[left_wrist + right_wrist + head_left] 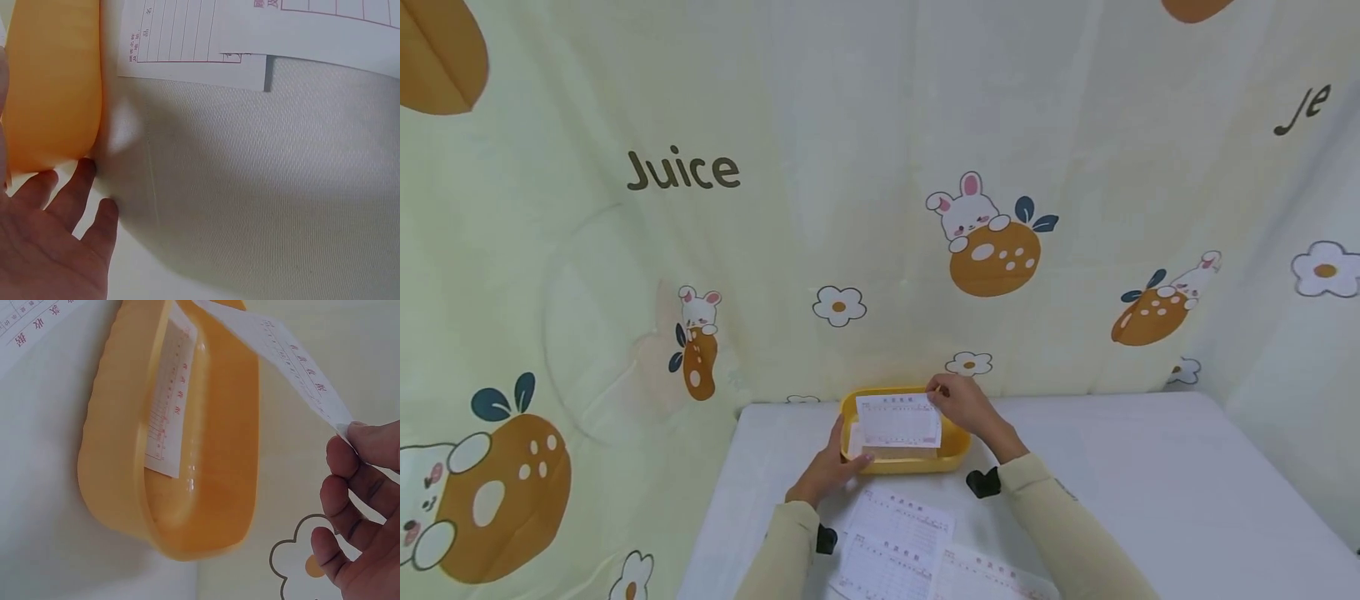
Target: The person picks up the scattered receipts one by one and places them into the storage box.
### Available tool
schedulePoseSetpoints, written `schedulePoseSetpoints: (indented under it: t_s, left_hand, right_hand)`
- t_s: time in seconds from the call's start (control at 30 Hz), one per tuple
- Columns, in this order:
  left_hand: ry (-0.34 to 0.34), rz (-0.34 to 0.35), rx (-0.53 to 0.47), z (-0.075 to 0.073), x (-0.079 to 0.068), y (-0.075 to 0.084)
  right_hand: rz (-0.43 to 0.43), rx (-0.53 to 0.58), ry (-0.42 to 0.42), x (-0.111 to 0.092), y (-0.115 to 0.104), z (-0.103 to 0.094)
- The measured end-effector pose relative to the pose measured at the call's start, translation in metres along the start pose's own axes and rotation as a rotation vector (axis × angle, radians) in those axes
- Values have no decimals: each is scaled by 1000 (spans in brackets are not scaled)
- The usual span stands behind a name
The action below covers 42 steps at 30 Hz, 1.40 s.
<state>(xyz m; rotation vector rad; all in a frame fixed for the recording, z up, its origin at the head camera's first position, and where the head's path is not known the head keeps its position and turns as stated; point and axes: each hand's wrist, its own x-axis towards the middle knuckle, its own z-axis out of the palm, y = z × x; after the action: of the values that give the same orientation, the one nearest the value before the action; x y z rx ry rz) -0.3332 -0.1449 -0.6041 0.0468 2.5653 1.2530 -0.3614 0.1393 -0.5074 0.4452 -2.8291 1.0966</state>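
Note:
A yellow plastic basket (pixel 955 450) stands at the table's back edge. My left hand (pixel 827 473) holds its left end, thumb at the front rim and fingers along the outer wall; in the left wrist view, fingertips (pixel 84 172) touch that wall. Between thumb and forefinger, my right hand (pixel 369 506) pinches the corner of a printed receipt slip (pixel 300 372), raised and tilted over the basket. Another receipt slip (pixel 172 406) lies inside the basket, as the right wrist view shows. In the head view the held slip hides much of the basket's inside.
Several more receipt slips (pixel 887 558) lie overlapping on the white table (pixel 1150 492), in front of the basket and between the forearms. A patterned curtain (pixel 865 208) hangs right behind the table. Dark straps (pixel 983 482) sit at the wrists.

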Motion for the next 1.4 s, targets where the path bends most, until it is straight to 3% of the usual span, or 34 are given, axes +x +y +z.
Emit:
schedulePoseSetpoints:
  t_s: [0.43,0.93,1.23,1.4]
  left_hand:
    - [-6,-8,-27,1,2,-1]
    - [12,-35,-9,1,-7,8]
    - [12,-2,-3,-1,-11,6]
    - [6,-16,-26,-1,-11,9]
  right_hand:
    - [53,38,-72,-5,2,15]
    - [85,39,-82,-17,15,12]
    - [93,79,-72,-46,13,6]
    - [115,56,-46,-70,18,4]
